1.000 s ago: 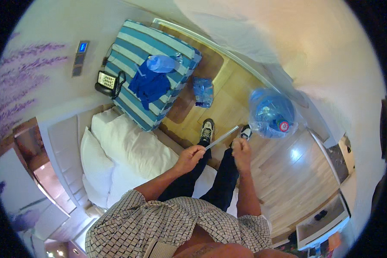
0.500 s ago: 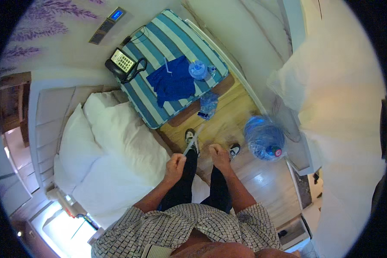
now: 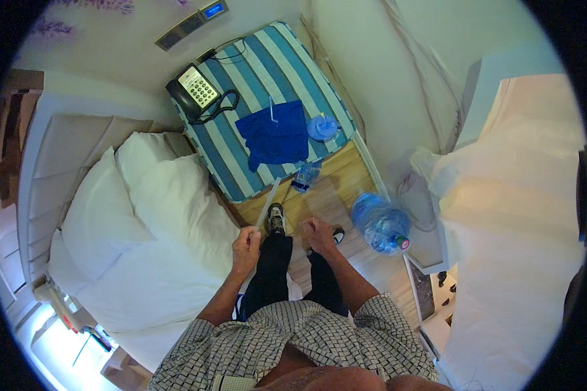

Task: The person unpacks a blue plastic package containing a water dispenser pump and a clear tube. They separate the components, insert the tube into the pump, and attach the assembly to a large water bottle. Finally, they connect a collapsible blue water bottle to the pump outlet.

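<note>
One pale strip [image 3: 269, 203], two shoes [image 3: 276, 219], one telephone [image 3: 193, 93], one cloth [image 3: 274, 138]

Indoor fisheye view, moderately lit, one blown-out corner, black round border.
I get even, soft room light; the bright patch [image 3: 62, 348] at lower left clips to white-blue, warm tint on the white fabric [image 3: 509, 215] at right. Glints on the big blue bottle [image 3: 380, 223], shadow between bed [image 3: 169, 267] and striped surface [image 3: 241, 153]. Walls bow toward the rim; right hand [image 3: 317, 234] slightly soft, pale strip [image 3: 268, 203] low-contrast, fine print too small for me.
</note>
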`<action>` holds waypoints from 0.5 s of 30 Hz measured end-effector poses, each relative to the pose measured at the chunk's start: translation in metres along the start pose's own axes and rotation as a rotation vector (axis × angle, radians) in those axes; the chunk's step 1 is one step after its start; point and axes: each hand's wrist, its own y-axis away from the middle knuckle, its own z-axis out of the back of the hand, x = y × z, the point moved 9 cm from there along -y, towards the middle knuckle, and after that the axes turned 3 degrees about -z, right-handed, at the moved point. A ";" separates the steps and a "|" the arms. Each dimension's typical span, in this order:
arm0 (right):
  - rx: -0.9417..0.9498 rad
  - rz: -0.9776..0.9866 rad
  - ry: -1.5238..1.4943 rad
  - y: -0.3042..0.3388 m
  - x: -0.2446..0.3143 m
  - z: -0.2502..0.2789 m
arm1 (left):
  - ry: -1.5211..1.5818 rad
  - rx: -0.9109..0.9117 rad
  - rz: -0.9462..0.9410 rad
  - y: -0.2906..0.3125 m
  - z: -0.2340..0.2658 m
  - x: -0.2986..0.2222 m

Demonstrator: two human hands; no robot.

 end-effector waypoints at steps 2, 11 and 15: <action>0.061 -0.060 0.028 -0.002 0.005 -0.005 | -0.012 0.001 0.005 -0.002 0.004 -0.002; -0.001 0.164 0.038 -0.068 0.044 -0.008 | 0.015 -0.062 0.077 -0.007 0.010 0.018; 0.161 0.064 0.167 -0.130 0.046 -0.022 | 0.049 -0.112 0.175 0.004 0.000 0.026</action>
